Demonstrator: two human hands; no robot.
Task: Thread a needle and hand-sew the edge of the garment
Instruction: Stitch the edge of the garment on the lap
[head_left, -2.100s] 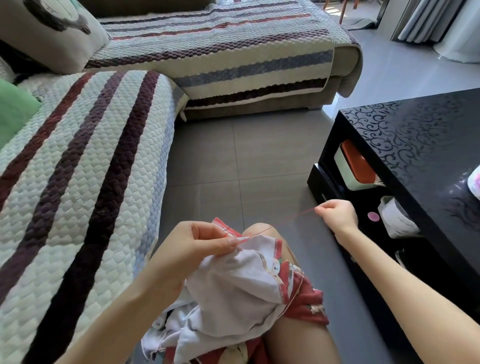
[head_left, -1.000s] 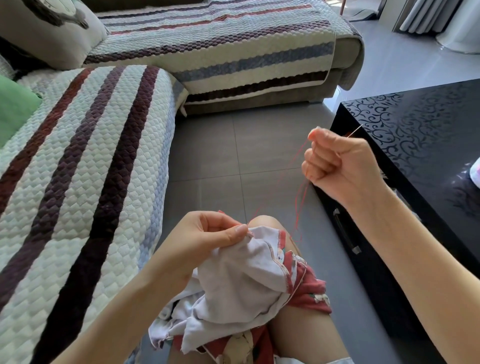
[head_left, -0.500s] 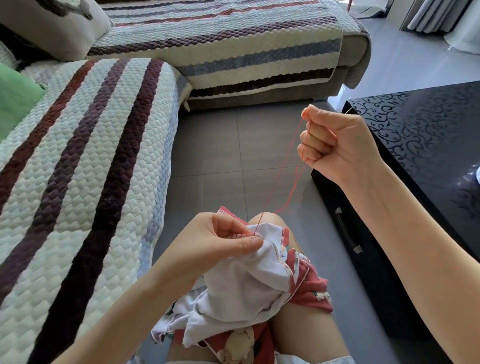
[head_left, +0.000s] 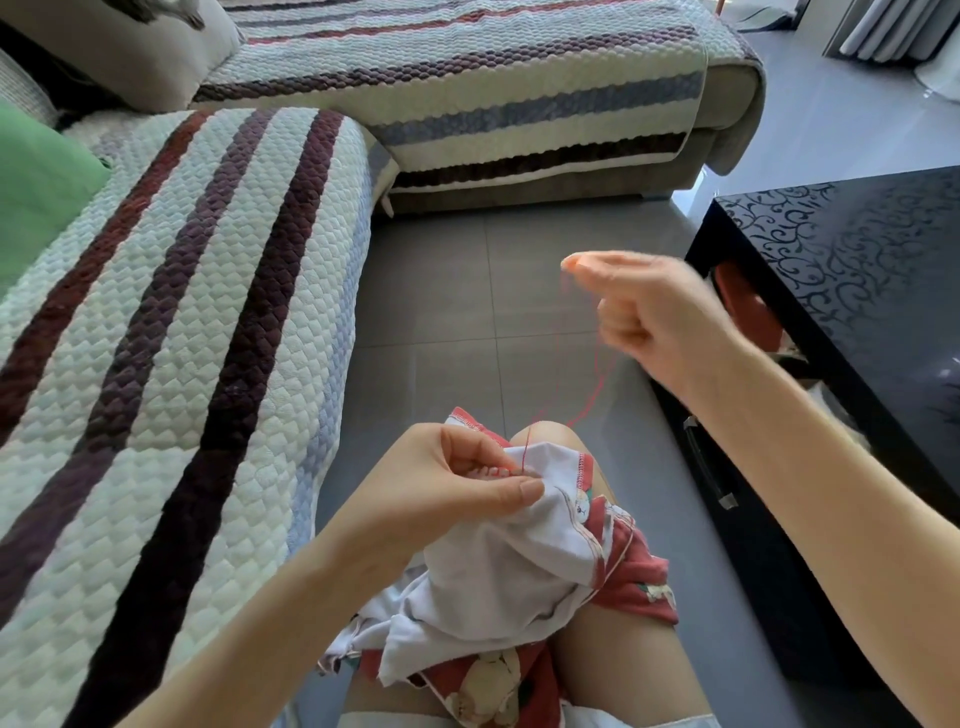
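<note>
A white and red garment lies bunched over my knee. My left hand pinches its stitched edge between thumb and fingers. A thin red thread rises slack from that edge up to my right hand, which is raised above the knee and blurred by motion. Thumb and forefinger of the right hand are pinched together at the thread's upper end. The needle itself is too small and blurred to make out.
A quilted striped sofa cover fills the left side, with a green cushion at its edge. A glossy black coffee table with a lower shelf stands close on the right. Grey tiled floor lies between them.
My right hand pulled the thread up and out, then came back down and left; the thread is now slack. My left hand kept its pinch on the garment edge.
</note>
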